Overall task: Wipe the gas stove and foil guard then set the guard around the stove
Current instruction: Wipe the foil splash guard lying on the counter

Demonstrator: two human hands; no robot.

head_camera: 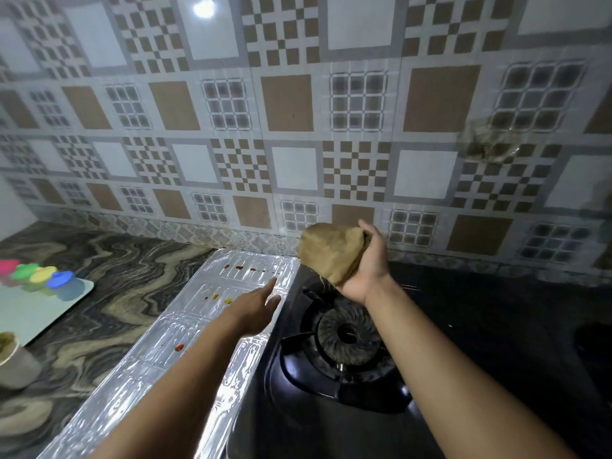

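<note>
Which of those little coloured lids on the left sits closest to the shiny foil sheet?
The blue lid, last in the row on the pale board. The pink, green and yellow ones sit farther left, away from the foil guard.

This is a home kitchen. Patterned brown, white and grey wall tiles (288,104) rise just beyond the person's fingertips, above a dark marbled stone counter (109,286). A black gas stove (344,339) with a ring burner sits below the fingers of the raised hand, and small colourful lidded tubs (39,276) stand well off to their left.
</note>
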